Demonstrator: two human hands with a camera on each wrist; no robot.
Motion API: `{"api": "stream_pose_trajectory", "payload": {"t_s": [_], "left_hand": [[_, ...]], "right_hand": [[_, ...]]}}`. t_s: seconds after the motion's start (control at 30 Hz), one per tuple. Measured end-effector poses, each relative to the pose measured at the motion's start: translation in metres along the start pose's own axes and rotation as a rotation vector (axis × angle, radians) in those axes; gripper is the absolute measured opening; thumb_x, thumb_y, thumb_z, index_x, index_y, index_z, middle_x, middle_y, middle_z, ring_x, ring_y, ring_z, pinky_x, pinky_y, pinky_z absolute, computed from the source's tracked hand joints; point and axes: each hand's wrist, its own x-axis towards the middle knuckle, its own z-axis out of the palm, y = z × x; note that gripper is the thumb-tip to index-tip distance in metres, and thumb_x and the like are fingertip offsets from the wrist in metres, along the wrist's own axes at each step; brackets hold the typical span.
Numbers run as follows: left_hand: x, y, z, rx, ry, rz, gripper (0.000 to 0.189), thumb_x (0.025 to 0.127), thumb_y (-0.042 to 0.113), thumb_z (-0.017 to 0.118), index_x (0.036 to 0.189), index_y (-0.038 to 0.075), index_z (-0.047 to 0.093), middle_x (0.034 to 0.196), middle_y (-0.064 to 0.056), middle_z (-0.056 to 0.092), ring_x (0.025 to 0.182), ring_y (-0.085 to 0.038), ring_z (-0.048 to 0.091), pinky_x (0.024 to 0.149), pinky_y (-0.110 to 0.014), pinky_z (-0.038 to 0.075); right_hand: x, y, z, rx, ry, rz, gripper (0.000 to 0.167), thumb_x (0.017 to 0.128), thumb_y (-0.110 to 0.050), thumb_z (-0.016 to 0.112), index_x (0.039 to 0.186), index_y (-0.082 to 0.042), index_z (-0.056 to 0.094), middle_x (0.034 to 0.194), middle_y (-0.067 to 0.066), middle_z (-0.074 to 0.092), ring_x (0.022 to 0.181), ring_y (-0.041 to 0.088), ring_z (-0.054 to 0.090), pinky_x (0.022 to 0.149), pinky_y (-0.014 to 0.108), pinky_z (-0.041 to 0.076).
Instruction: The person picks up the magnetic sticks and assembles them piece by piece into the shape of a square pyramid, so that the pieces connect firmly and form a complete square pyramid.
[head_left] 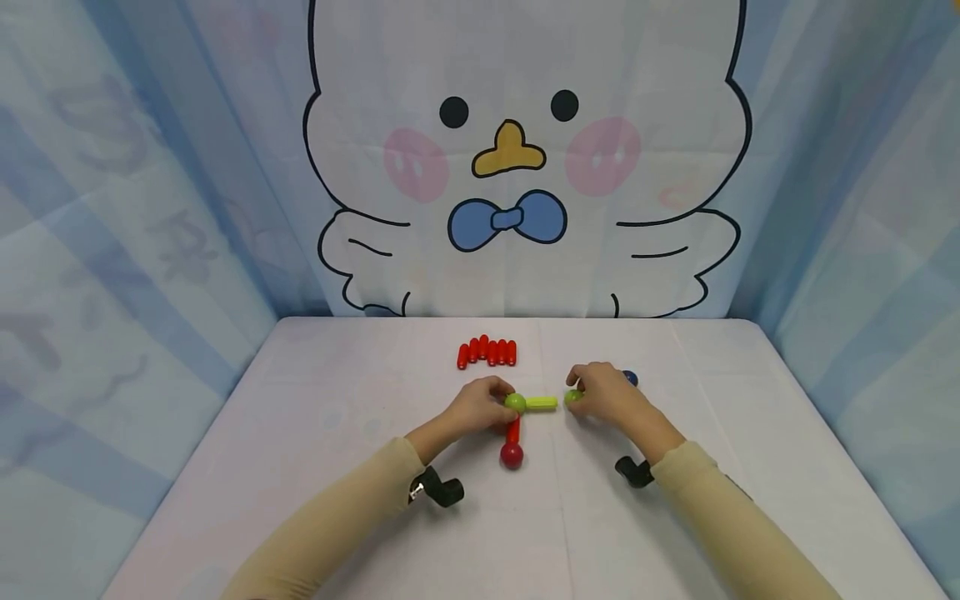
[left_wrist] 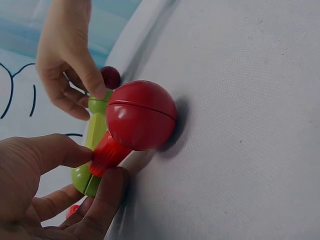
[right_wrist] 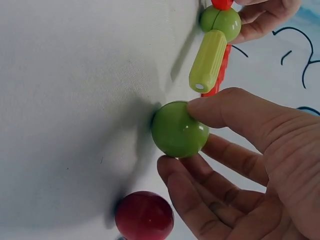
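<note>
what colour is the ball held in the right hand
Plain green; the ball shows best in the right wrist view.

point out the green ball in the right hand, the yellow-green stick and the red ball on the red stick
Green ball (right_wrist: 179, 131): right wrist view, middle of its rounded side.
Yellow-green stick (right_wrist: 207, 62): right wrist view, middle of its ribbed length.
Red ball (left_wrist: 140, 121): left wrist view, rounded side just below the seam.
</note>
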Motion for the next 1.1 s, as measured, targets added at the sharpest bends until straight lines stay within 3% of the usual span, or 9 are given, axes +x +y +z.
{"api": "stream_pose_trajectory", "payload": {"t_s": [0.27, 0.5, 0.63, 0.8, 0.9, 1.1], "left_hand": [[-0.001, -0.002, -0.002, 0.012, -0.005, -0.003, 0.043, 0.09, 0.014, 0.078, 0.129, 0.006, 0.063, 0.118, -0.01, 0.064, 0.091, -0.02, 0.065, 0.08, -0.032, 0.062], [0.001, -0.003, -0.006, 0.051, -0.026, 0.012, 0.042, 0.09, 0.016, 0.077, 0.128, 0.006, 0.064, 0.116, -0.009, 0.064, 0.086, -0.019, 0.066, 0.077, -0.032, 0.062], [0.005, -0.005, -0.011, 0.144, -0.051, 0.092, 0.04, 0.091, 0.014, 0.074, 0.13, 0.008, 0.064, 0.121, -0.008, 0.065, 0.086, -0.018, 0.064, 0.076, -0.029, 0.06], [0.008, -0.005, -0.015, 0.304, -0.085, 0.233, 0.044, 0.092, 0.01, 0.072, 0.134, 0.011, 0.062, 0.132, -0.007, 0.064, 0.1, -0.018, 0.058, 0.09, -0.031, 0.056], [0.008, -0.006, -0.015, 0.324, -0.115, 0.252, 0.046, 0.092, 0.006, 0.071, 0.137, 0.013, 0.062, 0.136, -0.006, 0.063, 0.105, -0.018, 0.056, 0.095, -0.033, 0.055], [0.008, -0.01, -0.016, 0.341, -0.135, 0.277, 0.046, 0.095, 0.005, 0.067, 0.139, 0.016, 0.062, 0.139, -0.003, 0.062, 0.102, -0.016, 0.055, 0.092, -0.029, 0.054]], "right_hand": [[-0.001, 0.0, 0.003, 0.108, -0.028, -0.064, 0.03, 0.088, -0.017, 0.075, 0.115, -0.004, 0.071, 0.103, 0.01, 0.072, 0.092, 0.022, 0.066, 0.082, 0.041, 0.056], [-0.001, 0.001, 0.003, 0.133, -0.004, -0.06, 0.024, 0.092, -0.01, 0.067, 0.115, -0.003, 0.07, 0.103, 0.009, 0.072, 0.093, 0.021, 0.065, 0.08, 0.039, 0.056], [0.001, 0.002, 0.005, 0.132, -0.005, -0.048, 0.023, 0.092, -0.009, 0.065, 0.114, -0.003, 0.07, 0.102, 0.009, 0.071, 0.091, 0.02, 0.063, 0.079, 0.038, 0.056], [0.002, 0.003, 0.005, 0.136, -0.012, -0.028, 0.024, 0.092, -0.009, 0.064, 0.115, -0.004, 0.07, 0.104, 0.009, 0.071, 0.091, 0.021, 0.063, 0.077, 0.036, 0.055], [0.004, 0.002, 0.004, 0.139, -0.015, -0.012, 0.024, 0.094, -0.009, 0.061, 0.115, -0.004, 0.07, 0.105, 0.01, 0.071, 0.09, 0.021, 0.062, 0.074, 0.035, 0.055], [0.009, 0.001, 0.003, 0.13, -0.012, -0.011, 0.023, 0.096, -0.01, 0.058, 0.114, -0.003, 0.071, 0.104, 0.01, 0.071, 0.089, 0.021, 0.061, 0.077, 0.035, 0.054]]}}
